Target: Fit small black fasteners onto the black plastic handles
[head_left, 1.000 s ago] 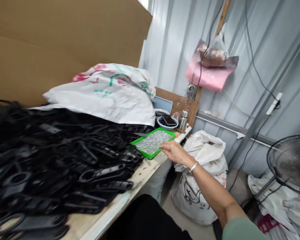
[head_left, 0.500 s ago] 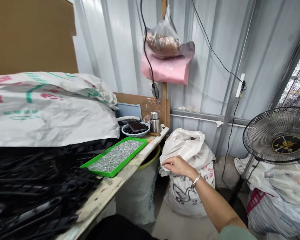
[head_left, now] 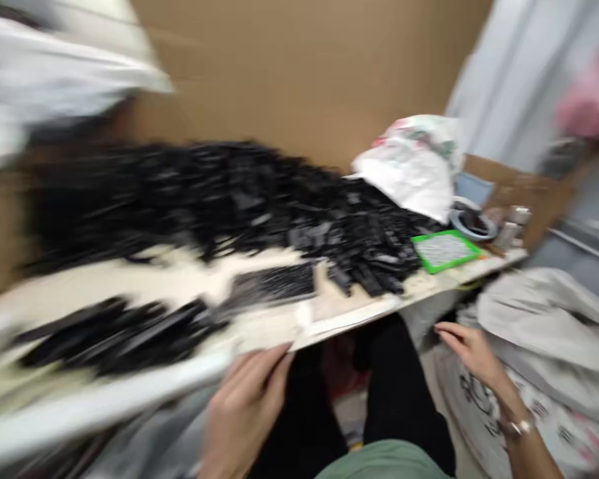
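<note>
My left hand (head_left: 249, 402) is at the front edge of the table (head_left: 279, 326), blurred by motion, its fingertips near the rim. Whether it grips anything cannot be made out. Over to the right, my right hand (head_left: 472, 349) hangs beyond the table, beside a stuffed white sack (head_left: 544, 313). Its thumb and fingers are drawn together; anything between them is too small to see. In front of the left hand lie a flat bundle of thin black pieces (head_left: 274, 283) and a row of long black parts (head_left: 124, 332).
A large heap of black parts (head_left: 219, 193) covers the back of the table. At the right end are a green tray (head_left: 444, 251) of small silvery pieces, a round basket (head_left: 474, 223), a metal flask (head_left: 516, 223) and a white woven bag (head_left: 409, 166). Cardboard (head_left: 304, 73) stands behind.
The view has swung left and down onto the table and my legs. My left hand has come into view. My right hand is still near the white sack, fingers together.
</note>
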`<action>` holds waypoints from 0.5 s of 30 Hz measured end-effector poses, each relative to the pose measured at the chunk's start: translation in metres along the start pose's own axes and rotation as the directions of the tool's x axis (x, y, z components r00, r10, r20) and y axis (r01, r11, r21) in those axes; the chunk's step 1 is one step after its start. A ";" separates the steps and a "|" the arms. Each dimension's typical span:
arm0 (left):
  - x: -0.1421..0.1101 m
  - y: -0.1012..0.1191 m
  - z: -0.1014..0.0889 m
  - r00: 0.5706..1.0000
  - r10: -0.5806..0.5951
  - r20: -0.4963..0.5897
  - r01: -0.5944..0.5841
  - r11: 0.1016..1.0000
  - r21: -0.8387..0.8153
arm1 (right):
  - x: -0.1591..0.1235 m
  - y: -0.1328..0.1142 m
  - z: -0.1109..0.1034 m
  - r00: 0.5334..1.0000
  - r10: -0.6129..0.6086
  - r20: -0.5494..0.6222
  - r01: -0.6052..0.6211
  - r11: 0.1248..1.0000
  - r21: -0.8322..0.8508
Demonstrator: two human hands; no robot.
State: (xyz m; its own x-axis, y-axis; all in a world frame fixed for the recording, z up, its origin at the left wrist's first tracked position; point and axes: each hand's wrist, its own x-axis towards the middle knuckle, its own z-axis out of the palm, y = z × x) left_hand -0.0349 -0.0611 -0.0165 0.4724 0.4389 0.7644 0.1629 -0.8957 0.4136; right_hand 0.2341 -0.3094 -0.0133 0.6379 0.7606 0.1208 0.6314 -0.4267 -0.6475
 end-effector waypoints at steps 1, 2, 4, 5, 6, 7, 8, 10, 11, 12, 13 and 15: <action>-0.003 -0.010 -0.007 1.000 -0.026 0.010 0.025 0.996 0.085 | 0.011 -0.004 0.013 1.000 0.000 0.022 0.000 0.999 0.033; -0.006 -0.021 -0.013 0.999 -0.045 -0.020 0.048 0.988 0.148 | 0.021 -0.011 0.027 0.998 -0.008 0.060 0.004 0.997 0.075; -0.012 -0.039 -0.022 0.992 -0.104 -0.069 0.118 0.964 0.240 | 0.039 -0.035 0.056 0.972 -0.078 0.219 0.043 0.986 0.159; -0.015 -0.046 -0.026 0.987 -0.135 -0.083 0.153 0.948 0.280 | 0.046 -0.051 0.070 0.950 -0.129 0.285 0.079 0.981 0.180; -0.017 -0.051 -0.030 0.981 -0.168 -0.100 0.191 0.931 0.312 | 0.052 -0.069 0.082 0.912 -0.200 0.358 0.131 0.970 0.207; -0.018 -0.055 -0.034 0.974 -0.197 -0.116 0.225 0.915 0.336 | 0.058 -0.088 0.092 0.871 -0.263 0.415 0.178 0.956 0.232; -0.020 -0.058 -0.038 0.966 -0.224 -0.129 0.256 0.901 0.350 | 0.064 -0.105 0.102 0.828 -0.325 0.457 0.223 0.939 0.262; -0.019 -0.063 -0.045 0.954 -0.259 -0.153 0.298 0.886 0.355 | 0.077 -0.134 0.117 0.775 -0.405 0.486 0.290 0.910 0.296; -0.017 -0.065 -0.048 0.949 -0.270 -0.161 0.311 0.883 0.351 | 0.084 -0.143 0.123 0.761 -0.432 0.484 0.315 0.898 0.306; -0.015 -0.068 -0.051 0.947 -0.276 -0.168 0.318 0.882 0.349 | 0.091 -0.150 0.127 0.754 -0.449 0.480 0.333 0.890 0.310; -0.012 -0.071 -0.053 0.944 -0.280 -0.173 0.325 0.878 0.351 | 0.097 -0.153 0.131 0.750 -0.462 0.474 0.347 0.884 0.313; -0.003 -0.076 -0.054 0.939 -0.294 -0.180 0.342 0.860 0.378 | 0.106 -0.154 0.136 0.747 -0.470 0.470 0.354 0.880 0.316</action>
State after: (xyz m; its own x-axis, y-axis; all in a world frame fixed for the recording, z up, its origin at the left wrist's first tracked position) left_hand -0.0954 0.0096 -0.0233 0.2395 0.6879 0.6851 0.6294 -0.6473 0.4299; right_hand 0.1443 -0.0967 -0.0036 -0.0269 0.9988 0.0409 0.6424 0.0486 -0.7648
